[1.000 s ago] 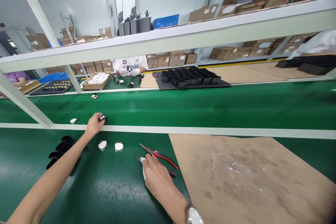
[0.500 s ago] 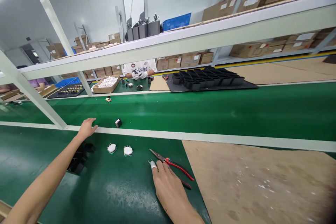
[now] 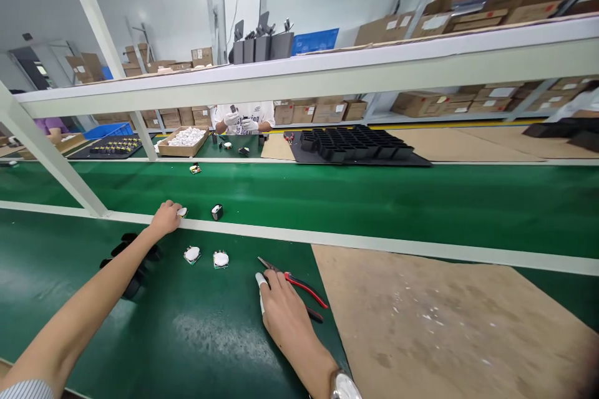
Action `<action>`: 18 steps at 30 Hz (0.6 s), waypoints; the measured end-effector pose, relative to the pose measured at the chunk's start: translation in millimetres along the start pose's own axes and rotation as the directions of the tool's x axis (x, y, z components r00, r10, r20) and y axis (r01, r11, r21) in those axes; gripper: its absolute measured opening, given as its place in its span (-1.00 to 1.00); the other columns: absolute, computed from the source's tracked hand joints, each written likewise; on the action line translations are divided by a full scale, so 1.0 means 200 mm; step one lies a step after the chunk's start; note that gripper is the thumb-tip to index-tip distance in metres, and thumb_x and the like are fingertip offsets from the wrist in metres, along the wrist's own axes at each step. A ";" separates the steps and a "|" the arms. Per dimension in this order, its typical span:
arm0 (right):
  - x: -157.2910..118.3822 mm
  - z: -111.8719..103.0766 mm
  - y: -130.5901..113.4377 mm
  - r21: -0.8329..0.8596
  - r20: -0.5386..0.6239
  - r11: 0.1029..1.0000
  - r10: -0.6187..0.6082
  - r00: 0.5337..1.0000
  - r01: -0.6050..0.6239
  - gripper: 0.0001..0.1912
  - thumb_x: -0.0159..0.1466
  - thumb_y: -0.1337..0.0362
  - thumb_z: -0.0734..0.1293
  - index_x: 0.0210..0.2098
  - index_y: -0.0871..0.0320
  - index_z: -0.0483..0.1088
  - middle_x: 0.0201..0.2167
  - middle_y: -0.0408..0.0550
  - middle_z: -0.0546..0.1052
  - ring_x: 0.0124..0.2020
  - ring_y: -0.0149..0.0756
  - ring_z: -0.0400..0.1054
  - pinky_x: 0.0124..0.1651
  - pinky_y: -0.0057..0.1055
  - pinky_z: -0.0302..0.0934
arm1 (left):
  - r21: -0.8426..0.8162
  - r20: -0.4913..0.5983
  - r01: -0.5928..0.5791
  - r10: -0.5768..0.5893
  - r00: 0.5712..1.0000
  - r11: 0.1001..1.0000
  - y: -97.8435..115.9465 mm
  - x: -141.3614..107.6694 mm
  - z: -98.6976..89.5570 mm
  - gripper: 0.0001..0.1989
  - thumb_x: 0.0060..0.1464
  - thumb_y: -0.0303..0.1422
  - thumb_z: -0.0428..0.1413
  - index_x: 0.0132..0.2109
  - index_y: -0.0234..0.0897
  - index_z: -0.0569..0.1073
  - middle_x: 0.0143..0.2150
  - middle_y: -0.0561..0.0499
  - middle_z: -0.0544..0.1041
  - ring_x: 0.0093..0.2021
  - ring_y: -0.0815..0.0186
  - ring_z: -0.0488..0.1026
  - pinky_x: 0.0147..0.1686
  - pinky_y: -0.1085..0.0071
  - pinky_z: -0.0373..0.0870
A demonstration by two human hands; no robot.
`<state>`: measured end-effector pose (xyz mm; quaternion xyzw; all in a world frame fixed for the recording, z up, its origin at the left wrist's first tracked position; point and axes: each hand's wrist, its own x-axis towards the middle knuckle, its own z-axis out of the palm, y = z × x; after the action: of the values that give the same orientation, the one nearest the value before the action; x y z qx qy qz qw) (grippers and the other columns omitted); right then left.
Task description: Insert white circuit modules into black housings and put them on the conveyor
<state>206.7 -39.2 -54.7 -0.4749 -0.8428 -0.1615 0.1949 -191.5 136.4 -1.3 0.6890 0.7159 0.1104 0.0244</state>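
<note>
My left hand (image 3: 167,218) reaches over the white rail, its fingers closed at a small white-topped board (image 3: 182,212) on the green belt. A black cased part (image 3: 217,211) stands just to its right. Two white-topped boards, one (image 3: 192,254) beside the other (image 3: 221,259), lie on the green bench. My right hand (image 3: 283,305) rests over the red-handled pliers (image 3: 306,290), with a white cover on one finger; its fingertips are partly hidden, so its hold is unclear. Black cups (image 3: 133,283) stand partly behind my left forearm.
Brown cardboard (image 3: 449,318) covers the bench at the right. Beyond the belt (image 3: 374,199) are a black tray (image 3: 360,143), a box of white parts (image 3: 185,140) and a person's gloved hands (image 3: 241,121). A slanted white post (image 3: 56,156) stands at the left.
My left hand has moved right and its fingers have closed at the white-topped board. My right hand has shifted slightly beside the pliers. The view has turned a little, and the person's gloved hands have moved apart.
</note>
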 end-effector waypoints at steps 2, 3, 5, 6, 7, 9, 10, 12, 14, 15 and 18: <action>0.00 0.00 0.00 0.016 0.000 1.000 -0.016 1.000 0.016 -0.47 0.16 0.67 0.28 0.09 0.26 0.47 -0.07 0.14 0.53 -0.07 -0.02 0.44 0.00 -0.18 0.43 | -0.035 -0.007 -0.020 0.020 1.000 0.999 0.05 0.00 0.01 -0.64 0.39 -0.24 0.20 0.23 -0.28 0.47 0.23 -0.17 0.50 0.12 0.08 0.54 0.09 0.03 0.57; 0.00 0.00 0.00 0.024 0.000 1.000 -0.018 1.000 0.018 -0.47 0.15 0.67 0.29 0.09 0.25 0.47 -0.06 0.14 0.53 -0.07 -0.02 0.44 0.00 -0.18 0.43 | -0.056 -0.011 -0.027 0.027 1.000 0.998 0.07 0.00 0.01 -0.64 0.39 -0.24 0.20 0.23 -0.28 0.47 0.22 -0.17 0.50 0.12 0.08 0.54 0.08 0.03 0.57; 0.00 0.00 0.00 0.034 0.001 0.999 -0.014 1.000 0.014 -0.47 0.14 0.66 0.31 0.08 0.24 0.47 -0.07 0.14 0.52 -0.06 -0.01 0.44 0.01 -0.17 0.42 | -0.104 -0.022 -0.041 0.039 0.999 0.994 0.12 0.00 0.00 -0.65 0.39 -0.24 0.20 0.22 -0.28 0.47 0.21 -0.16 0.51 0.10 0.10 0.55 0.07 0.04 0.57; 0.00 0.00 0.00 0.034 0.003 0.999 -0.010 1.000 0.010 -0.48 0.13 0.65 0.32 0.06 0.24 0.47 -0.08 0.13 0.53 -0.06 -0.01 0.44 0.02 -0.17 0.41 | -0.130 -0.030 -0.050 0.047 0.998 0.990 0.15 0.01 -0.01 -0.65 0.39 -0.24 0.20 0.21 -0.28 0.48 0.21 -0.16 0.52 0.10 0.10 0.55 0.07 0.05 0.58; 0.00 0.00 0.00 0.030 0.002 1.000 -0.004 1.000 0.004 -0.48 0.13 0.65 0.32 0.05 0.23 0.47 -0.08 0.13 0.53 -0.05 0.00 0.44 0.04 -0.16 0.41 | -0.155 -0.041 -0.063 0.057 0.998 0.986 0.18 0.01 -0.02 -0.66 0.39 -0.24 0.20 0.21 -0.28 0.48 0.21 -0.16 0.52 0.09 0.11 0.55 0.07 0.05 0.58; 0.00 0.00 0.01 0.023 -0.008 1.000 0.011 1.000 -0.011 -0.48 0.14 0.65 0.30 0.05 0.21 0.47 -0.06 0.13 0.54 -0.04 -0.01 0.44 0.06 -0.14 0.40 | -0.208 -0.070 -0.097 0.085 0.994 0.973 0.26 -0.01 -0.05 -0.67 0.38 -0.24 0.20 0.19 -0.28 0.49 0.18 -0.16 0.54 0.10 0.09 0.55 0.10 0.03 0.55; 0.00 0.00 0.01 0.024 -0.020 1.000 0.020 1.000 -0.019 -0.48 0.15 0.64 0.29 0.07 0.20 0.46 -0.05 0.13 0.54 -0.04 -0.01 0.44 0.07 -0.13 0.40 | -0.234 -0.086 -0.122 0.105 0.991 0.965 0.31 -0.04 -0.07 -0.67 0.37 -0.25 0.21 0.19 -0.28 0.51 0.15 -0.17 0.56 0.10 0.07 0.55 0.12 0.02 0.53; 0.00 0.00 0.02 0.040 -0.046 0.999 0.038 0.998 -0.036 -0.46 0.19 0.63 0.26 0.12 0.17 0.43 -0.03 0.14 0.54 -0.04 -0.01 0.44 0.09 -0.10 0.39 | -0.285 -0.110 -0.190 0.165 0.980 0.940 0.43 -0.15 -0.08 -0.64 0.31 -0.27 0.25 0.19 -0.27 0.54 0.07 -0.19 0.61 0.08 0.01 0.57 0.15 0.07 0.50; 0.01 -0.01 0.03 0.066 -0.064 0.997 0.043 0.997 -0.038 -0.46 0.22 0.62 0.23 0.15 0.18 0.41 -0.01 0.16 0.54 -0.05 -0.01 0.43 0.07 -0.08 0.39 | -0.337 -0.100 -0.287 0.269 0.958 0.897 0.55 -0.33 -0.07 -0.56 0.25 -0.25 0.29 0.24 -0.20 0.54 0.04 -0.16 0.64 0.04 0.04 0.59 0.09 0.18 0.52; 0.01 -0.02 0.03 0.079 -0.068 0.996 0.040 0.997 -0.034 -0.47 0.23 0.62 0.22 0.14 0.20 0.41 0.00 0.17 0.54 -0.05 0.00 0.43 0.07 -0.07 0.39 | -0.359 -0.078 -0.335 0.329 0.941 0.871 0.60 -0.44 -0.06 -0.51 0.21 -0.22 0.32 0.25 -0.14 0.53 0.04 -0.12 0.65 0.02 0.07 0.61 0.07 0.23 0.53; 0.02 -0.04 0.03 0.126 -0.066 0.992 0.006 0.998 0.003 -0.52 0.23 0.62 0.20 0.08 0.22 0.44 -0.01 0.17 0.53 -0.04 0.00 0.41 0.08 -0.07 0.38 | -0.404 0.002 -0.497 0.545 0.839 0.768 0.72 -0.76 -0.02 -0.43 0.15 -0.18 0.38 0.29 -0.02 0.52 0.04 -0.11 0.67 0.05 0.01 0.60 0.08 0.20 0.50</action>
<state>211.9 -37.1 -45.8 -0.4566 -0.8442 -0.1232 0.2524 -43.7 -10.2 13.1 0.8470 0.4571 0.2106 0.1711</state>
